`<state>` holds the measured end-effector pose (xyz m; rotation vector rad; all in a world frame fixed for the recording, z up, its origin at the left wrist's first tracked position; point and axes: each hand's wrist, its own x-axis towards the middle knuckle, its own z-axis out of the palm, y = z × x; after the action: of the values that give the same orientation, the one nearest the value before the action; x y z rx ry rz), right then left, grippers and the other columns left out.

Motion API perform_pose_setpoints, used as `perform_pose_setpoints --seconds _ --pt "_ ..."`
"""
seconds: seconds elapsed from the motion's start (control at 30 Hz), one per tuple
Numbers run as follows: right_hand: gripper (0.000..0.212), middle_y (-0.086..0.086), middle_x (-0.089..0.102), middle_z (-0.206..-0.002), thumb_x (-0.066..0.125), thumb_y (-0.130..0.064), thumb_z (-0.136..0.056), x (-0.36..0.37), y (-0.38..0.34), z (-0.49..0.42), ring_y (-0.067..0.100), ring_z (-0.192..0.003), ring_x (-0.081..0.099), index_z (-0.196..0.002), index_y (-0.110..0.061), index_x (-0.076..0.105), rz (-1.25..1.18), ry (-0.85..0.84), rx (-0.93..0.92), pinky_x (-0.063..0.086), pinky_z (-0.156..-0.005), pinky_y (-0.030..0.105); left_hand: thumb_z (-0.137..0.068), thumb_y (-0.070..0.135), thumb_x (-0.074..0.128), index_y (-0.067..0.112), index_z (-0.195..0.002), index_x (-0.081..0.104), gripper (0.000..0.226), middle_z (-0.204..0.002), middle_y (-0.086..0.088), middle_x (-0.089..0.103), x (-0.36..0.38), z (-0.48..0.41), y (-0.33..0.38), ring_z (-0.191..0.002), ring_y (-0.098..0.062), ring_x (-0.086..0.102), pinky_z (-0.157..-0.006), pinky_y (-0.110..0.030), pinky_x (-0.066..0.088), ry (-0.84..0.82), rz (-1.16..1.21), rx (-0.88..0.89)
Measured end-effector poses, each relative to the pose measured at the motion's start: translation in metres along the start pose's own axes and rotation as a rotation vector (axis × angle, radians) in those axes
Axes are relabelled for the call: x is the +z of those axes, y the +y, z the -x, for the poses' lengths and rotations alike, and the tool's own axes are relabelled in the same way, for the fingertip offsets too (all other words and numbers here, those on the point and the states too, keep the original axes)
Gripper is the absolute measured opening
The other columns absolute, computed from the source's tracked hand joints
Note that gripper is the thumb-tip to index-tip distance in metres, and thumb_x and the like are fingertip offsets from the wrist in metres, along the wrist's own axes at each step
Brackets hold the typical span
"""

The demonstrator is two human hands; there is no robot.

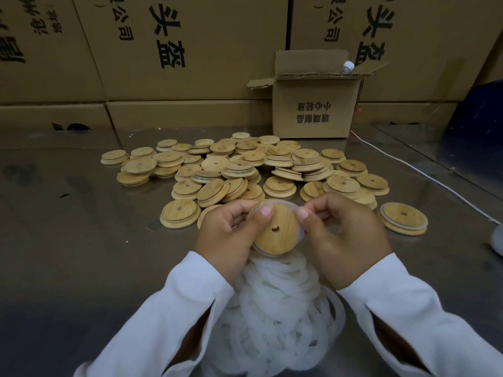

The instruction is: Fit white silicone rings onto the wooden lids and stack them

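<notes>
Above steel table [81, 240], left hand [228, 235] and right hand [345, 238] pinch ring [300, 232] onto lid [277, 232].

Lids [231, 164] behind rings [277, 308]; box [313, 104] rear rt, bottle [348, 66] prob. inside.

held lid [276, 231]: far face hidden; left rim behind left hand [228, 235]
ring [284, 203]: partly behind right hand [345, 235]
ring pile [280, 308]: sides under sleeves [174, 317]
bottle [348, 66]: only cap above small box [313, 112]
white thing [498, 239], worktop's right edge: cut off, cannot tell what
</notes>
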<state>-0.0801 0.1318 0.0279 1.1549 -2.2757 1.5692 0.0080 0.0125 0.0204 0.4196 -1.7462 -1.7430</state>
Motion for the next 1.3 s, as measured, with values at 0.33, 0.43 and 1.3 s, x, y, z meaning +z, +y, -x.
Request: perform_pose_setpoints --seconds 0.33,0.43,1.3 --pt "0.013 -0.01 0.061 -0.065 0.06 -0.022 -0.079 -0.001 -0.005 -0.002 0.006 -0.067 0.057 -0.068 -0.027 0.059 -0.042 -0.056 0.019 0.043 -0.061 0.013 -0.067 0.032 0.06 0.01 -0.088 0.071 0.032 -0.091 -0.013 0.071 -0.002 -0.003 -0.001 -0.091 -0.026 0.066 -0.092 -0.046 0.05 0.015 0.056 -0.019" --pt "0.008 -0.007 0.062 -0.065 0.059 -0.027 -0.075 0.0 -0.006 0.0 0.007 -0.065 0.057 -0.068 -0.025 0.06 -0.108 -0.021 0.04 0.046 -0.061 0.016 -0.066 0.034 0.061 0.006 -0.093 0.07 0.04 -0.095 -0.017 0.071 0.001 -0.003 -0.004 -0.096 -0.031 0.065 -0.094 -0.05 0.048 0.036 0.059 -0.021" --pt "0.016 0.003 0.059 -0.077 0.061 -0.023 -0.082 0.004 -0.003 0.0 0.009 -0.061 0.051 -0.066 -0.021 0.061 -0.173 -0.124 0.203 0.037 -0.059 0.017 -0.062 0.024 0.063 0.008 -0.091 0.067 0.034 -0.08 -0.006 0.073 -0.003 -0.007 -0.007 -0.075 -0.014 0.07 -0.06 -0.022 0.055 0.036 0.334 -0.121"
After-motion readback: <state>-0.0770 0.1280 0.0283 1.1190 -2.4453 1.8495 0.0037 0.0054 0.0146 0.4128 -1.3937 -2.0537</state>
